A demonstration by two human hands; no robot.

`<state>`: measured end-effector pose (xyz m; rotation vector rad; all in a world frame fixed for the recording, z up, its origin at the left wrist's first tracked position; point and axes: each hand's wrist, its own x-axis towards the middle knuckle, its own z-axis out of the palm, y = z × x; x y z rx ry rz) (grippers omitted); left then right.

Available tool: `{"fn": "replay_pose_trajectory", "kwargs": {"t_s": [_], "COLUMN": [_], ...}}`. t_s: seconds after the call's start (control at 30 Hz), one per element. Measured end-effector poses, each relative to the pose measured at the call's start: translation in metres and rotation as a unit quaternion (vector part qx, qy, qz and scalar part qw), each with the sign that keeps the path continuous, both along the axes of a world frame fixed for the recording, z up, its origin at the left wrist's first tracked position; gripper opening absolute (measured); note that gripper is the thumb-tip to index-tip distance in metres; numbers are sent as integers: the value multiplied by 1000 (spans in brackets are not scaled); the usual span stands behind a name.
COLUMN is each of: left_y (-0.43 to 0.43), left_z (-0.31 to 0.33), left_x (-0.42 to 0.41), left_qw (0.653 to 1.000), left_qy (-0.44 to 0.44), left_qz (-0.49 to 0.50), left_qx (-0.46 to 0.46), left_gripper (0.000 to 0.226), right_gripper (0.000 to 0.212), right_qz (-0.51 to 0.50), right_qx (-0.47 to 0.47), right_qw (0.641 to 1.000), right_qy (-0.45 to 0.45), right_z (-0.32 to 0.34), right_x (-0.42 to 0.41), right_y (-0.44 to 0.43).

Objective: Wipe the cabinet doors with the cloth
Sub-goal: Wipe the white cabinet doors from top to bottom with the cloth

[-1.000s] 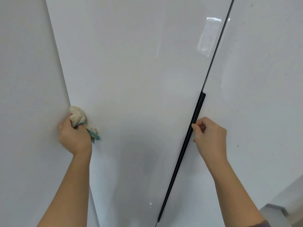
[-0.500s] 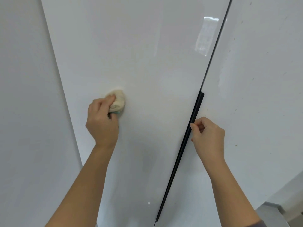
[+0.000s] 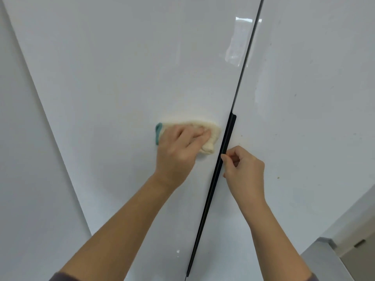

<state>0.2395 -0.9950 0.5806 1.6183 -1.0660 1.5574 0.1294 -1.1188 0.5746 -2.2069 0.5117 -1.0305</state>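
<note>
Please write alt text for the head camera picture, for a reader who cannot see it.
A person's left hand presses a cream cloth with a teal edge flat on a glossy white cabinet door. The right hand pinches the long black handle at the door's right edge, beside a second white door.

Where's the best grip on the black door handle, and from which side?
Take the handle around mid-length, from the right, fingertips hooked over its edge. It is a long thin black strip along the right edge of the door, so only a fingertip pinch seems to fit. The right hand does this now; the left hand presses the cloth.
</note>
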Motion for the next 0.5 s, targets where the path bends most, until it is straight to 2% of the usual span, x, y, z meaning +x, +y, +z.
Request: {"fn": "replay_pose_trajectory", "kwargs": {"t_s": [0.07, 0.17, 0.23, 0.3, 0.37, 0.43, 0.5], "left_y": [-9, 0, 8, 12, 16, 24, 35], "left_z": [-41, -97, -121, -131, -128, -116, -98], "left_x": [-4, -7, -9, -10, -14, -22, -30], "left_qw": [999, 990, 980, 974, 971, 956, 899], "left_qy": [-2, 8, 24, 63, 126, 229, 384], "left_qz": [10, -27, -42, -55, -84, -132, -205], "left_qx": [39, 137, 191, 209, 184, 130, 47], "left_gripper": [14, 18, 20, 21, 25, 36, 44], "right_gripper": [14, 14, 13, 12, 10, 14, 25], "right_qz": [2, 8, 10, 10, 7, -2, -8], "right_qx": [-4, 17, 22, 33, 38, 53, 79], "right_qw": [1000, 1000, 1000, 999, 999, 998, 995], "right_qy": [0, 2, -1, -12, -23, -35, -64], "right_z": [1, 1, -1, -3, -7, -14, -22], "right_x": [0, -1, -1, -2, -3, -8, -19], "right_y": [-1, -1, 0, 1, 3, 12, 25]}}
